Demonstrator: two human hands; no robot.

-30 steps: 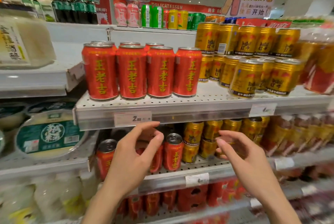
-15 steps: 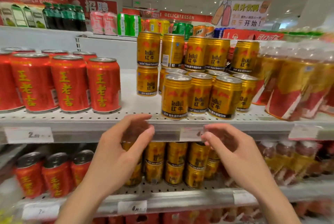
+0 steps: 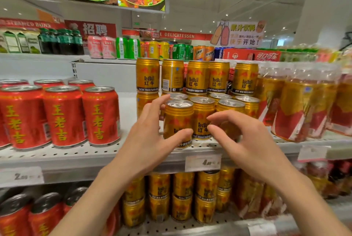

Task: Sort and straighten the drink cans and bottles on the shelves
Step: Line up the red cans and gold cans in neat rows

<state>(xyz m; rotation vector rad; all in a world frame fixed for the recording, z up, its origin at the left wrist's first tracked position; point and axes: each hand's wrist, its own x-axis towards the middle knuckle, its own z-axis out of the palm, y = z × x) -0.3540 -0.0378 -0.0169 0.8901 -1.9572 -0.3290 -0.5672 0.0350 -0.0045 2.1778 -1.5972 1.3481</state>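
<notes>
A group of gold Red Bull cans point(image 3: 198, 77) stands on the middle shelf point(image 3: 76, 159), with a second layer stacked at the back. The front gold can point(image 3: 178, 119) stands upright near the shelf edge. My left hand point(image 3: 146, 140) is spread around its left side, thumb across its lower front and fingers by its upper left; whether it grips is unclear. My right hand point(image 3: 247, 140) hovers with curled, parted fingers in front of the neighbouring gold cans point(image 3: 202, 119) and holds nothing. Red herbal tea cans point(image 3: 62, 117) stand in rows to the left.
Shrink-wrapped gold multipacks point(image 3: 297, 102) fill the shelf to the right. The lower shelf holds more gold cans point(image 3: 182, 197) and red cans point(image 3: 43, 214). Mixed cans and bottles point(image 3: 122, 47) line the top shelf. A price tag point(image 3: 202, 162) sits on the shelf edge.
The view has shifted right and up from the red cans to the gold cans. Both hands have risen from the lower shelf level to the front gold cans.
</notes>
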